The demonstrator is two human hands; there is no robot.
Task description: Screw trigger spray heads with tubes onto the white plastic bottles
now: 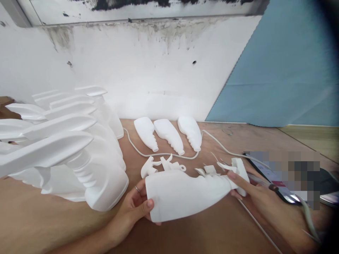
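A white spray bottle (188, 195) lies sideways across both hands above the brown tabletop. My left hand (136, 204), with a ring on one finger, is closed around its flat base, thumb in front. At the ridged neck, the fingers of my right hand (249, 188) grip where the neck meets a white trigger sprayer head (239, 169). Whether that head is screwed tight cannot be made out. Just behind the bottle lie loose white sprayer parts (149, 167), partly covered by it. More small white pieces (210, 170) rest beyond the neck.
On the left stand several white bottles with long sprayer tops (106, 173), bunched together. Three white bottles (166, 132) lie along the wall (148, 70). A pale cable (159, 154) winds past them. At right are a phone (261, 169), partly pixelated, and a blue cloth (278, 77).
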